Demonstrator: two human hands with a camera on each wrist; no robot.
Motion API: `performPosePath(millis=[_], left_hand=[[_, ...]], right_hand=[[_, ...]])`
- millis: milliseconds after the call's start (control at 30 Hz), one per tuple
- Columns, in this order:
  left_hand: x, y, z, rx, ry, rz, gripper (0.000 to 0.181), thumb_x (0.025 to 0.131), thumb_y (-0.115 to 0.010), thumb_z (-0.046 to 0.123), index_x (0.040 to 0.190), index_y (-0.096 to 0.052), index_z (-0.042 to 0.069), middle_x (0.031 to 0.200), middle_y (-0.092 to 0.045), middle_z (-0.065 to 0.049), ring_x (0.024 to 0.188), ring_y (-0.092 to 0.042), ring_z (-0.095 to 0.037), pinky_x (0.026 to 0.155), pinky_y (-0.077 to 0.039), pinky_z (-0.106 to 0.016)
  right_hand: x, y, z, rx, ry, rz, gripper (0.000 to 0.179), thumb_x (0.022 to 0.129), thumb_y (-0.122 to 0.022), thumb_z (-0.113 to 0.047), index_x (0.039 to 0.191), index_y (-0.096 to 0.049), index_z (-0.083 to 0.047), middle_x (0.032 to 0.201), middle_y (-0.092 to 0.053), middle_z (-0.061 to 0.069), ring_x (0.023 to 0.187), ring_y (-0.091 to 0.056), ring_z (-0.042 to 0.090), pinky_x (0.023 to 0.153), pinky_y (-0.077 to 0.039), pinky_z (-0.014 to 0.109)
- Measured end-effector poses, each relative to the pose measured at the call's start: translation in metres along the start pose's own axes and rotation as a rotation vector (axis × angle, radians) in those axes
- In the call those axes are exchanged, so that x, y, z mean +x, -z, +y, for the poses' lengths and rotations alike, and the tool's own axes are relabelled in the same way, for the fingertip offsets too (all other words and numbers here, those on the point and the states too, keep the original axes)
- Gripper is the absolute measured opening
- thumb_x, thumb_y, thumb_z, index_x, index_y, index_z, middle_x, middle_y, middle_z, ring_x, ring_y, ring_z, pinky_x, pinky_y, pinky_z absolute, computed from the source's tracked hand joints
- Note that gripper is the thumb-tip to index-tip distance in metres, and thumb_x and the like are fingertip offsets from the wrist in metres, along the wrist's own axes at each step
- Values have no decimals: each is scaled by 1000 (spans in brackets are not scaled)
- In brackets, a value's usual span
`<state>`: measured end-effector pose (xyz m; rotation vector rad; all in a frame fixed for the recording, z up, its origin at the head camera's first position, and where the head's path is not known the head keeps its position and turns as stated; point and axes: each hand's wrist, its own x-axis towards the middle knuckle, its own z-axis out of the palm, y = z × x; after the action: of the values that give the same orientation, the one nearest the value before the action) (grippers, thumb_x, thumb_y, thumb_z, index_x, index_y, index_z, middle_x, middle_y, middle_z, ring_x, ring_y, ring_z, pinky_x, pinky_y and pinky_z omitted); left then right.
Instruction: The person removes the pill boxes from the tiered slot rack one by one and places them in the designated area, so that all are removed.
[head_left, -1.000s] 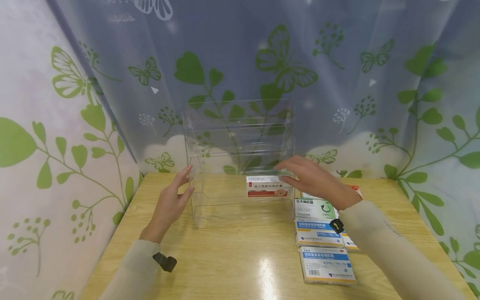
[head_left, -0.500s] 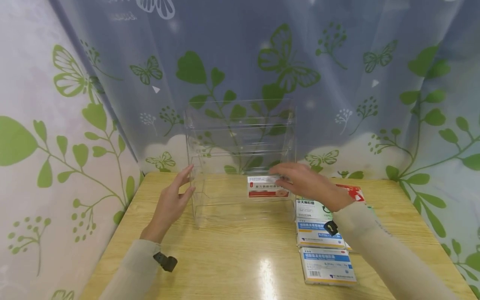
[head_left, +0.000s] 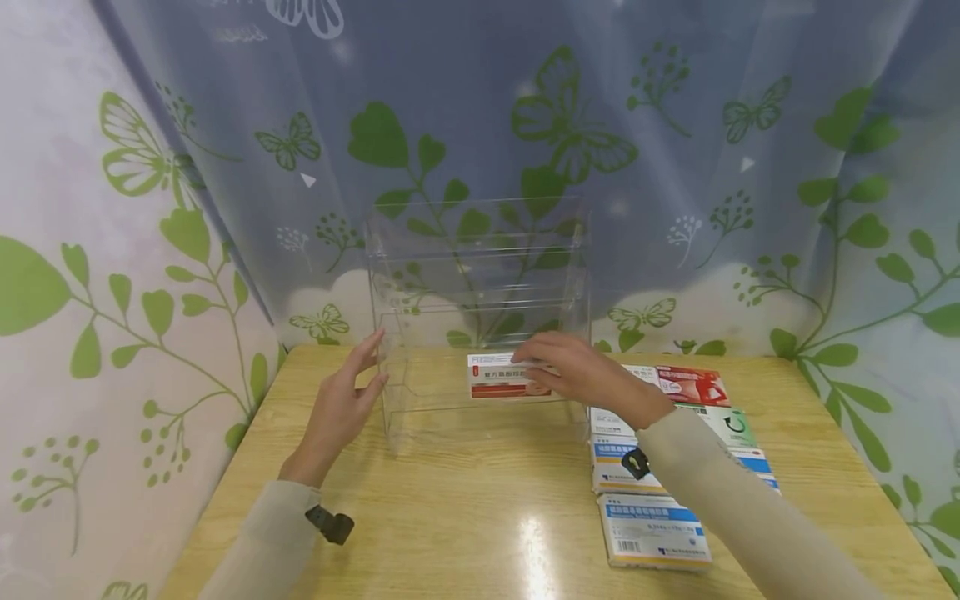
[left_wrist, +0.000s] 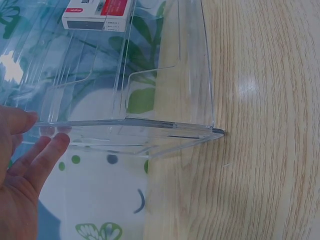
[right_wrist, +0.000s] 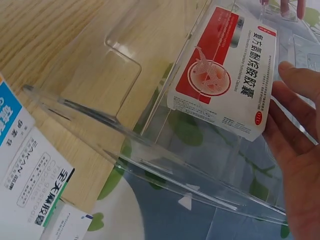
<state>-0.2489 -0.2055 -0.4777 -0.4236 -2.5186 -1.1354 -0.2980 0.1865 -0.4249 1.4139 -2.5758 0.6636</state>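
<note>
A clear acrylic tiered display rack stands at the back of the table. In it, on a lower tier, a white and red medicine box leans with its printed face outward. My right hand is at the box's right part, its fingertips and thumb along the upper edge in the right wrist view. That view shows the box's front face uncovered. At the rack's left side, my left hand touches the clear side panel with its fingertips, fingers loosely extended.
Several medicine boxes lie to the right of the rack: a blue and white box nearest, with a red box and a green and white box farther back. A patterned curtain hangs close behind the wooden table.
My right hand has moved left, and the white and red medicine box has slid left along its tier with it. My left hand stays at the rack's side.
</note>
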Motion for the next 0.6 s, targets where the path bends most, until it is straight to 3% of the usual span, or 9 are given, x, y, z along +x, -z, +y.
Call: performPosePath(millis=[300, 600], left_hand=[[1, 0, 0, -2, -10, 1, 74, 107, -69, 4, 170, -39, 28, 149, -67, -22, 131, -70, -42, 87, -69, -53], [0, 0, 1, 1, 5, -5, 73, 107, -69, 5, 170, -39, 27, 152, -65, -22, 132, -69, -42, 88, -69, -54]], right_hand=[[-8, 6, 0, -72, -123, 76, 26, 101, -80, -11, 127, -78, -10, 124, -77, 5, 115, -74, 25, 95, -65, 45], [-8, -2, 0, -56, -163, 2, 32, 100, -81, -11, 131, -76, -12, 129, -76, 5, 119, -73, 27, 98, -65, 47]])
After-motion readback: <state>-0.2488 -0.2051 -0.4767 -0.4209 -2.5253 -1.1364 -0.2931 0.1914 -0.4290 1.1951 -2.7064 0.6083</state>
